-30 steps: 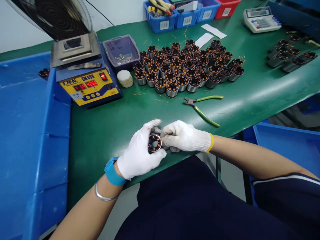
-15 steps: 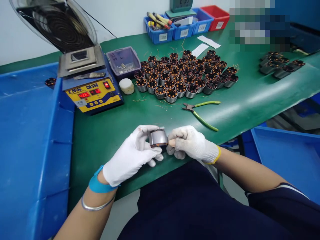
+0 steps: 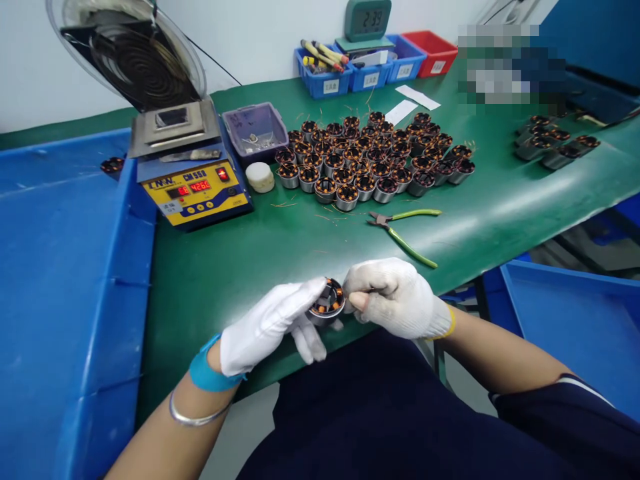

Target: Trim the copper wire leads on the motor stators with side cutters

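Now turned, the metal ring [image 3: 327, 319] shows its coils [image 3: 335, 307]; the left hand [image 3: 265, 323] grips it, the right hand [image 3: 403, 298] pinches its fingertips together beside it.

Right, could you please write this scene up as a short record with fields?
left hand: white-gloved, holding a wound metal core
right hand: gloved, fingers pinched at the core's edge; what they pinch is too small to tell
cutters: green-handled, lying open on the green table
other cores: large cluster beyond the cutters, smaller group to the right
machine: yellow-fronted, red digits lit
back of table: three blue bins, one red bin, clock reading 2:39
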A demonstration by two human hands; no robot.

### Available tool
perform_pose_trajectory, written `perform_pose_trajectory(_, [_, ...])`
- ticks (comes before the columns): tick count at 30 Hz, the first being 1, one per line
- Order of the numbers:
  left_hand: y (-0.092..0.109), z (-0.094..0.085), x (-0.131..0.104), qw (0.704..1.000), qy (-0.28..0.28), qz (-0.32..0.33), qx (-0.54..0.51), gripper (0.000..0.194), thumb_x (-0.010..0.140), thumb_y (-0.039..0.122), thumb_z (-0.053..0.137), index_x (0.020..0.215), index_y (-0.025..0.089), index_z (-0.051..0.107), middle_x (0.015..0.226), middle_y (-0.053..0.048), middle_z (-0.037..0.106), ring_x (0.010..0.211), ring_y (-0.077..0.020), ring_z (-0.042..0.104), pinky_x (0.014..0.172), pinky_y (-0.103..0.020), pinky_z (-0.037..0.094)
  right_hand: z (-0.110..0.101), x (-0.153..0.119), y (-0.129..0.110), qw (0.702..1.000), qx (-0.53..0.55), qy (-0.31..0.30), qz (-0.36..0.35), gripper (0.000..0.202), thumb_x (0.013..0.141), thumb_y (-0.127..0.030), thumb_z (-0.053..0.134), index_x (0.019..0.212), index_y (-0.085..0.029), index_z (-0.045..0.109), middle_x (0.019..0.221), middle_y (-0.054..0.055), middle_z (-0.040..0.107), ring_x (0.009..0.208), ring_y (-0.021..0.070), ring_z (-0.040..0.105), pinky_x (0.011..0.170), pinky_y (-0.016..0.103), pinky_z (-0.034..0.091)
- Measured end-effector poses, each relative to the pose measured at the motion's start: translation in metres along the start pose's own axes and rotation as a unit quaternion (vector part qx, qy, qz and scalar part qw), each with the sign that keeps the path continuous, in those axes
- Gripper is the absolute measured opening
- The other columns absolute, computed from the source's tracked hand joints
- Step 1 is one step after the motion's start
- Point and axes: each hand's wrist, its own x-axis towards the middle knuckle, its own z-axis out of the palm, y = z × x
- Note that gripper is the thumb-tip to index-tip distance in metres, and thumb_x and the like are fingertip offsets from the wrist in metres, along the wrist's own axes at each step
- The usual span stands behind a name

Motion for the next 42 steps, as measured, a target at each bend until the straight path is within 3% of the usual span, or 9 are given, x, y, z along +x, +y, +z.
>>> perform_pose_trajectory(5, [0.005, 0.001, -0.002, 0.995, 0.044, 0.086, 0.004, 0.052, 0.077, 0.040, 0.078, 0.121, 0.022, 0.058, 0.100, -0.010, 0.071, 0.079, -0.0231, 0.073, 0.063, -0.036, 0.062, 0.010, -0.002, 0.014, 0.970, 0.159, 0.012, 0.185, 0.021, 0.077, -0.036, 0.062, 0.067, -0.018, 0.061, 0.058, 0.000, 0.064, 0.040, 0.0089, 0.051, 0.039, 0.020, 0.040])
perform_pose_trajectory(9, [0.000, 0.009, -0.011, 0.941, 0.091, 0.291, 0.144, 0.016, 0.078, 0.034, 0.076, 0.072, 0.023, 0.067, 0.127, -0.012, 0.068, 0.111, -0.0306, 0.067, 0.095, -0.052, 0.057, 0.017, -0.005, 0.023, 0.911, 0.328, 0.017, 0.247, 0.030, 0.069, -0.046, 0.067, 0.064, -0.018, 0.056, 0.051, -0.001, 0.062, 0.031, 0.0080, 0.044, 0.030, 0.019, 0.036])
perform_pose_trajectory(13, [-0.004, 0.010, -0.006, 0.911, 0.280, 0.271, 0.135, 0.044, 0.089, 0.046, 0.062, 0.055, 0.021, 0.050, 0.108, -0.009, 0.075, 0.095, -0.0256, 0.072, 0.088, -0.046, 0.059, 0.012, -0.006, 0.014, 0.960, 0.219, 0.006, 0.174, 0.022, 0.076, -0.035, 0.064, 0.064, -0.017, 0.061, 0.055, 0.001, 0.062, 0.038, 0.0083, 0.051, 0.035, 0.018, 0.039])
perform_pose_trajectory(19, [0.000, -0.002, 0.002, 0.990, -0.106, -0.083, -0.041, 0.066, 0.092, 0.072, 0.038, 0.107, 0.015, 0.067, 0.088, -0.012, 0.074, 0.042, -0.0147, 0.062, 0.039, -0.028, 0.052, 0.007, -0.008, 0.012, 0.984, 0.123, 0.041, 0.124, 0.018, 0.078, -0.029, 0.062, 0.065, -0.017, 0.063, 0.056, 0.000, 0.060, 0.041, 0.0087, 0.053, 0.039, 0.018, 0.040])
perform_pose_trajectory(24, [-0.001, 0.000, -0.004, 0.994, -0.002, 0.084, -0.073, 0.068, 0.075, 0.038, 0.082, 0.136, 0.027, 0.054, 0.116, -0.011, 0.069, 0.100, -0.0264, 0.071, 0.071, -0.036, 0.064, 0.012, -0.010, 0.023, 0.936, 0.251, 0.034, 0.244, 0.022, 0.073, -0.037, 0.067, 0.067, -0.017, 0.059, 0.058, 0.001, 0.064, 0.037, 0.0077, 0.050, 0.035, 0.018, 0.039])
perform_pose_trajectory(29, [-0.002, -0.004, -0.007, 0.977, 0.030, 0.210, -0.009, 0.042, 0.090, 0.055, 0.060, 0.069, 0.021, 0.073, 0.087, -0.010, 0.074, 0.106, -0.0315, 0.069, 0.095, -0.050, 0.057, 0.017, -0.008, 0.024, 0.920, 0.291, -0.011, 0.264, 0.023, 0.071, -0.040, 0.063, 0.064, -0.019, 0.055, 0.051, -0.002, 0.059, 0.033, 0.0081, 0.046, 0.032, 0.019, 0.035])
perform_pose_trajectory(35, [-0.003, 0.008, 0.000, 0.962, 0.121, 0.210, 0.129, 0.040, 0.074, 0.034, 0.078, 0.111, 0.021, 0.067, 0.119, -0.011, 0.072, 0.099, -0.0270, 0.073, 0.081, -0.037, 0.062, 0.006, -0.003, 0.016, 0.999, -0.025, -0.029, 0.008, 0.012, 0.075, -0.020, 0.055, 0.063, -0.019, 0.057, 0.059, 0.002, 0.061, 0.052, 0.0110, 0.054, 0.052, 0.023, 0.043])
perform_pose_trajectory(38, [-0.011, 0.011, 0.006, 0.909, 0.136, 0.218, 0.329, 0.046, 0.075, 0.031, 0.076, 0.118, 0.022, 0.062, 0.106, -0.007, 0.075, 0.093, -0.0255, 0.073, 0.079, -0.037, 0.061, 0.005, -0.001, 0.017, 0.993, -0.109, -0.012, -0.031, 0.011, 0.075, -0.020, 0.056, 0.065, -0.018, 0.060, 0.064, 0.004, 0.065, 0.058, 0.0129, 0.057, 0.056, 0.026, 0.043])
perform_pose_trajectory(42, [-0.024, 0.011, 0.014, 0.716, 0.299, 0.375, 0.508, 0.030, 0.081, 0.020, 0.067, 0.109, 0.017, 0.059, 0.101, -0.012, 0.073, 0.090, -0.0294, 0.071, 0.081, -0.045, 0.057, 0.011, -0.001, 0.021, 0.983, 0.045, -0.029, 0.176, 0.020, 0.084, -0.029, 0.045, 0.071, -0.019, 0.057, 0.061, 0.002, 0.064, 0.043, 0.0104, 0.052, 0.044, 0.023, 0.042])
